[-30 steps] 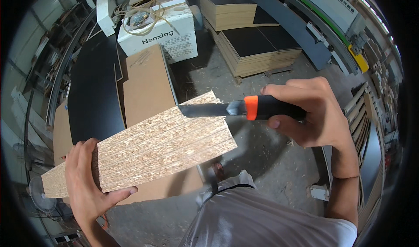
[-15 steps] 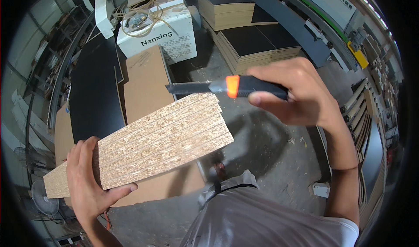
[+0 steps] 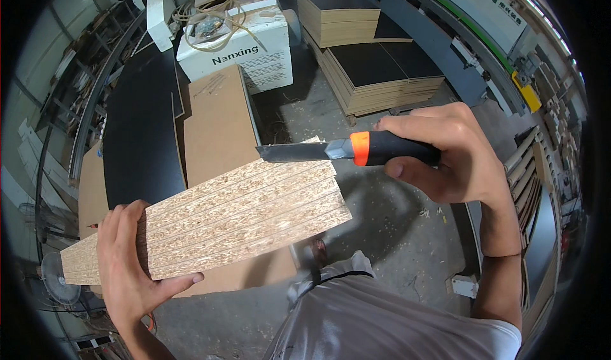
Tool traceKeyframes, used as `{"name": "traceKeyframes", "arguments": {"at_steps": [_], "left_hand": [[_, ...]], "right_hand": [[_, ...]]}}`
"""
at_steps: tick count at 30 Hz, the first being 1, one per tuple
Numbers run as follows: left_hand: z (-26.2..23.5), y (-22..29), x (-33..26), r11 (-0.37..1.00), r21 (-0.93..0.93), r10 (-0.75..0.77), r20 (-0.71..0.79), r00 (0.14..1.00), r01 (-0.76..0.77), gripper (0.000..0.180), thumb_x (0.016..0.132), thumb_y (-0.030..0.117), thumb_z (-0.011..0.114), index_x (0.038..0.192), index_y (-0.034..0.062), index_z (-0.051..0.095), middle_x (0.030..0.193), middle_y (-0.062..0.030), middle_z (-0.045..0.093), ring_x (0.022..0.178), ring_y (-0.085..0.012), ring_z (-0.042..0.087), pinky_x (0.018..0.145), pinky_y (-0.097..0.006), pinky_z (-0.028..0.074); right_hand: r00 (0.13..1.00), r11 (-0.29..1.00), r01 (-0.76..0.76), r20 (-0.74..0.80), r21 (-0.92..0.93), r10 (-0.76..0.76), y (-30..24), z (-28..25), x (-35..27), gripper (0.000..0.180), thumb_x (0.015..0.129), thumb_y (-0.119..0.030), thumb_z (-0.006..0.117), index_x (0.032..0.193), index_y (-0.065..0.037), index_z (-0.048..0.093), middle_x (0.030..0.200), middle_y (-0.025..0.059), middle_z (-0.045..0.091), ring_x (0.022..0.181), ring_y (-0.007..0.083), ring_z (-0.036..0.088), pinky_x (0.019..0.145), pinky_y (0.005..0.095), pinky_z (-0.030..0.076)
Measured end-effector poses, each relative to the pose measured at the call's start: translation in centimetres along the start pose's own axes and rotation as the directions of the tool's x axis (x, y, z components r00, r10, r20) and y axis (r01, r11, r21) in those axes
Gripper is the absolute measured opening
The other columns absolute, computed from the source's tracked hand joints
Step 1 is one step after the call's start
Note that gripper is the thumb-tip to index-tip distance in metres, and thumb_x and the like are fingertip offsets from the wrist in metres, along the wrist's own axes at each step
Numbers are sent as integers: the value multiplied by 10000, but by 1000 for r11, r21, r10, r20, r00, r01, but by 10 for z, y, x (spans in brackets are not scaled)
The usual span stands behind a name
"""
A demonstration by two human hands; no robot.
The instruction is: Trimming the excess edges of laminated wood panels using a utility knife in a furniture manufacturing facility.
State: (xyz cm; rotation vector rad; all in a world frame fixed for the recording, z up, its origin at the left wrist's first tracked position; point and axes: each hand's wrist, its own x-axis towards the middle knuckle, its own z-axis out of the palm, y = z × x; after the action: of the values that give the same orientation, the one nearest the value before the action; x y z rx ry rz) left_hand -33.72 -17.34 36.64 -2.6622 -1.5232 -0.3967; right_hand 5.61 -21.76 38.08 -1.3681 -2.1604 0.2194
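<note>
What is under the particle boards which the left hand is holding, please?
Brown panel shows past both long edges of the particle boards; gray floor, past the right end. The boards hide what lies directly beneath.

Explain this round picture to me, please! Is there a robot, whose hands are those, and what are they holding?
There's no robot, just a person's two bare hands. The camera sits on that person's head and looks down; its very wide lens bends straight edges. The left hand grips a stack of chipboard pieces. The right hand holds a black-and-orange knife, its blade over the stack's upper right corner; I can't tell whether it touches. Beyond the stack lie a black panel and a brown panel. A white box has cords on top.
</note>
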Motion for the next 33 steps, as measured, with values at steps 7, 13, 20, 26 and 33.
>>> {"name": "traceKeyframes", "arguments": {"at_steps": [7,13,20,26,33], "left_hand": [[-2,5,7,999,-5,46,-26,999,-46,991,410,586,854,1104,-51,547,955,-170,536,927,-353,533,859,-476,400],[0,2,7,999,-37,16,-2,1000,-16,999,423,601,846,1109,-59,543,952,-172,534,917,-349,529,849,-468,403],[-7,6,2,1000,-9,20,-8,1000,-20,999,429,610,846,1111,-54,545,964,-176,540,921,-353,538,851,-468,405],[2,-2,8,998,-21,63,-19,998,-63,1006,436,596,848,1141,-52,539,994,-181,549,942,-361,543,863,-472,410],[0,-2,5,996,8,84,-45,995,-83,1000,430,549,856,1161,-54,535,1012,-186,557,954,-368,544,850,-473,422]], "right_hand": [[1000,1000,21,-18,-3,-21,6,2,1,355,682,-87,765,1020,-16,683,701,144,618,577,316,585,533,351,439],[1000,1000,-7,-21,-4,7,2,4,5,289,721,-115,757,997,-61,696,686,142,614,579,331,574,528,367,434],[960,970,-201,-171,139,223,43,34,27,349,837,-333,687,970,-11,677,658,38,579,561,149,551,519,290,429],[948,491,-293,185,820,258,15,58,57,220,808,-208,728,904,-44,618,661,-21,537,498,19,406,439,191,299],[953,323,-258,184,910,242,17,66,66,269,771,-78,717,985,-14,567,712,37,613,539,59,546,482,186,433]]}}
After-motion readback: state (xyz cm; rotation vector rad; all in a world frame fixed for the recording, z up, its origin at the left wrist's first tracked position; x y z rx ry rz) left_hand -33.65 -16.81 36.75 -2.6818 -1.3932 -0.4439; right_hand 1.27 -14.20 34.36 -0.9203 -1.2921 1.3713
